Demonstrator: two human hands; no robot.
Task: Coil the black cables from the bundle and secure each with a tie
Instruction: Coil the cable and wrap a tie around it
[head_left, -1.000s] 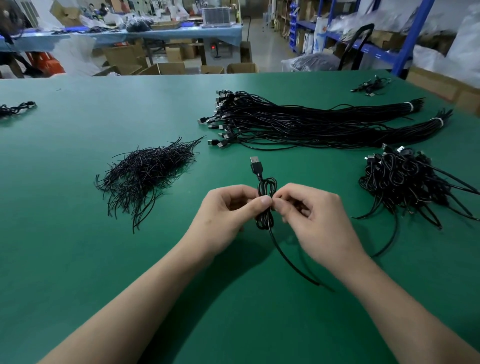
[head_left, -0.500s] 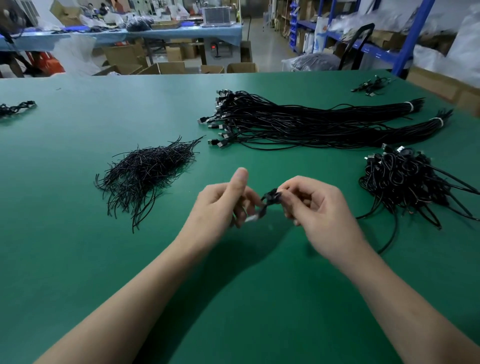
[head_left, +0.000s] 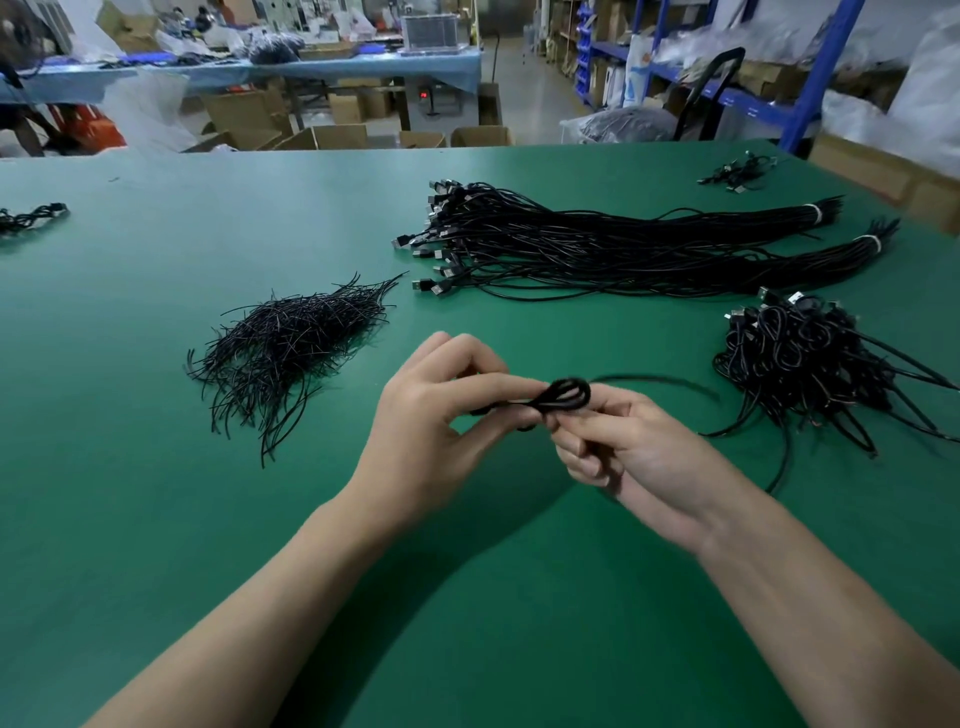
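Table (head_left: 156, 519), green, carries everything. Bundle of straight cables (head_left: 597, 244) lies far centre-right, the pile of finished coils (head_left: 800, 364) is at near right, and the tie heap (head_left: 291, 348) is to your left. Your left hand (head_left: 431, 431) and right hand (head_left: 639, 452) both pinch one small coil (head_left: 566, 395), raised between them above the table, its blurred tail arcing right. No tie can be made out on it. Judgement: clamp the loops flat with one hand and twist the tie snug at the waist with the other.
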